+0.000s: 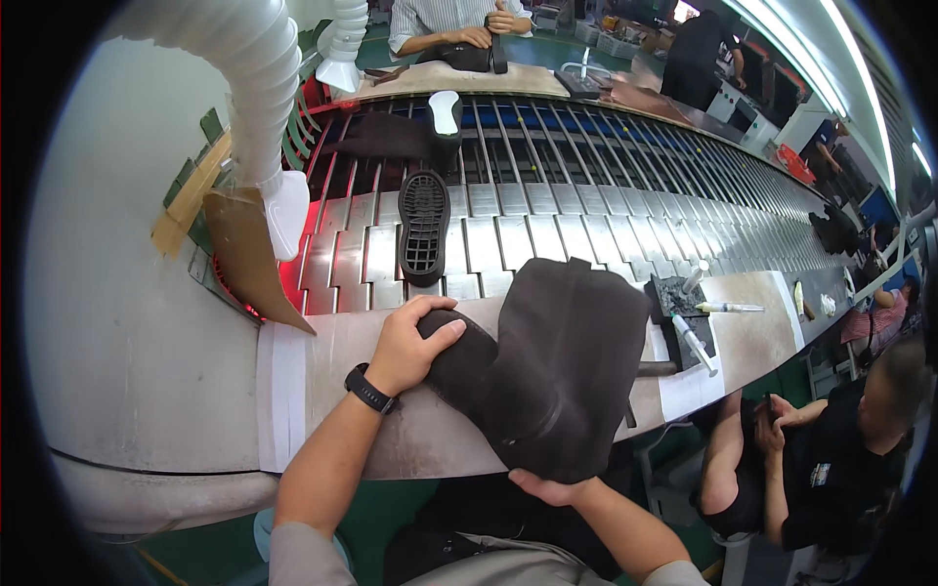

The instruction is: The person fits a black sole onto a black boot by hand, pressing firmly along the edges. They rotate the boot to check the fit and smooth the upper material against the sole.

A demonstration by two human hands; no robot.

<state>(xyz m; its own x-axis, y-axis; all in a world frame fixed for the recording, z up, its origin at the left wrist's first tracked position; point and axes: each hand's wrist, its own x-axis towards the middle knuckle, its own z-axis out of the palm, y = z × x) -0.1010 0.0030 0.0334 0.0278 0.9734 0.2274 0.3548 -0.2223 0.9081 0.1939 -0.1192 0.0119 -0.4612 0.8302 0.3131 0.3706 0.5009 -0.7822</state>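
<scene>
Both my hands are on a dark, suede-like ankle boot (576, 342) above the near edge of the work ledge. Its shaft points away from me and its toe lies to the left. Around the toe end wraps my left hand (408, 342), thumb on top, with a black band on that wrist. From below, my right hand (549, 486) supports the heel end; part of its fingers is hidden under the boot. Beyond the left hand, a black rubber outsole (423, 230) lies on the metal slat conveyor (547, 234), its gridded side up.
Farther along the conveyor lie another dark boot (391, 137) and a white-faced sole (445, 112). Right of my boot are a dark block (684, 298) and syringes (696, 344). A white duct hose (244, 88) hangs at left. Co-workers sit across (459, 24) and at right (831, 459).
</scene>
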